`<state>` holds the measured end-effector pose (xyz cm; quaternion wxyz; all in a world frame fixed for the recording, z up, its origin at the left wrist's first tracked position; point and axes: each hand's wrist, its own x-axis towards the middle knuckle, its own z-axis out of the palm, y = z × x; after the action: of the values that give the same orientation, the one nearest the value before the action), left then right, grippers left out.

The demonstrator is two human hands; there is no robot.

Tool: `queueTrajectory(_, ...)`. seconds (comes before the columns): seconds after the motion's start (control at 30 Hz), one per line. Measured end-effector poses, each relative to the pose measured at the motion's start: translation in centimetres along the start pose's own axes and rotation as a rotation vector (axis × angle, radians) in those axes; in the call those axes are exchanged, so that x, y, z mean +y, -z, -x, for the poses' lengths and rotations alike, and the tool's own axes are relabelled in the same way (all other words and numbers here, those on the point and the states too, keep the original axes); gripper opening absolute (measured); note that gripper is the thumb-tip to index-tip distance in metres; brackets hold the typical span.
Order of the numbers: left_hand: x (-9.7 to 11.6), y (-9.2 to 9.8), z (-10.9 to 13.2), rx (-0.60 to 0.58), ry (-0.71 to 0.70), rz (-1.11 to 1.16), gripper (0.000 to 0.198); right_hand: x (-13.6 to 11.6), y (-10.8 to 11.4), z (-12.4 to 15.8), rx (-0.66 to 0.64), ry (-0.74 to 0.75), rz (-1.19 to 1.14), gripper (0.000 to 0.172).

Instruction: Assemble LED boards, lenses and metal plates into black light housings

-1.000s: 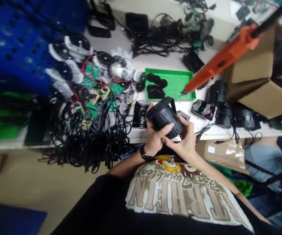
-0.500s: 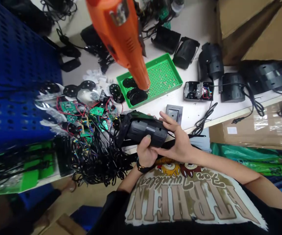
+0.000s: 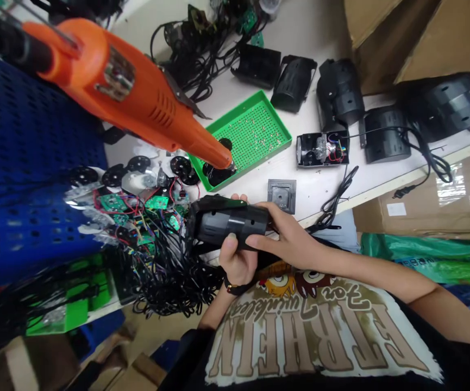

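White counter runs behind as we grip a black plastic housing, left hand closed beneath, right hand clasping its end, below a green tray.

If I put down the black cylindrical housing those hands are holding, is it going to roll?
Probably, if it's laid on its side: the black cylindrical housing has a rounded body, so it could roll along the white bench. Its shell looks like stiff plastic, so it likely won't flex much when gripped.
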<state>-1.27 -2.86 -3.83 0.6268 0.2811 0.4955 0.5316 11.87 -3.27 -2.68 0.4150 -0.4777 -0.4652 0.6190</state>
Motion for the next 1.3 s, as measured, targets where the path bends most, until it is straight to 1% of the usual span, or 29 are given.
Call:
queueTrajectory(0.13, 0.6, -0.4, 0.3, 0.042, 0.011, -0.018, 0.049, -0.7, 0.1, -0.2, 0.012, -0.016, 0.114, 0.057)
queueTrajectory(0.27, 1.4, -0.8, -0.1, 0.084, 0.074, 0.046, 0.047, -0.6, 0.4, -0.5, -0.013, -0.032, 0.196, 0.057)
queueTrajectory(0.33, 1.7, -0.7, -0.6, 0.08, 0.091, 0.058, 0.048, -0.3, 0.7, -0.5, -0.005, 0.01, 0.251, 0.059)
queueTrajectory(0.4, 1.9, -0.3, -1.1, 0.052, 0.081, 0.061, 0.047, 0.1, 0.9, -0.3, 0.06, 0.102, 0.318, 0.057)
queueTrajectory(0.43, 1.9, -0.1, -1.4, 0.035, 0.079, 0.066, 0.045, 0.3, 1.0, -0.2, 0.105, 0.152, 0.357, 0.051)
queueTrajectory(0.53, 2.1, 0.3, -1.8, 0.014, 0.098, 0.098, 0.043, 0.9, 1.2, 0.2, 0.214, 0.284, 0.499, 0.027)
queueTrajectory(0.57, 2.1, 0.3, -1.8, 0.011, 0.116, 0.114, 0.043, 1.1, 1.2, 0.2, 0.235, 0.332, 0.552, 0.024)
queueTrajectory(0.67, 2.3, 0.1, -1.6, 0.019, 0.179, 0.175, 0.046, 1.2, 1.3, 0.1, 0.307, 0.514, 0.729, 0.024)
queueTrajectory(0.77, 2.5, 0.0, -1.4, 0.051, 0.231, 0.241, 0.044, 1.2, 1.7, -0.2, 0.377, 0.682, 0.899, 0.022)
queueTrajectory(0.83, 2.6, 0.0, -1.3, 0.072, 0.254, 0.268, 0.041, 1.2, 2.0, -0.3, 0.397, 0.757, 0.984, 0.023)
queueTrajectory(0.93, 2.7, 0.3, -1.3, 0.097, 0.285, 0.276, 0.039, 1.3, 2.0, -0.3, 0.416, 0.818, 1.046, 0.023)
queueTrajectory(1.03, 2.7, 0.4, -1.3, 0.097, 0.326, 0.274, 0.041, 1.4, 1.7, -0.3, 0.453, 0.786, 1.03, 0.023)
queueTrajectory(1.13, 2.7, 0.4, -1.4, 0.096, 0.365, 0.308, 0.041, 1.2, 1.4, -0.2, 0.452, 0.661, 0.967, 0.024)
queueTrajectory(1.2, 2.6, 0.2, -1.4, 0.107, 0.355, 0.329, 0.039, 0.9, 1.4, -0.1, 0.392, 0.559, 0.893, 0.022)
queueTrajectory(1.27, 2.4, 0.1, -1.4, 0.13, 0.308, 0.325, 0.036, 0.5, 1.6, 0.0, 0.33, 0.472, 0.796, 0.014)
queueTrajectory(1.3, 2.2, -0.1, -1.3, 0.144, 0.274, 0.311, 0.034, 0.4, 1.6, 0.1, 0.304, 0.453, 0.754, 0.02)
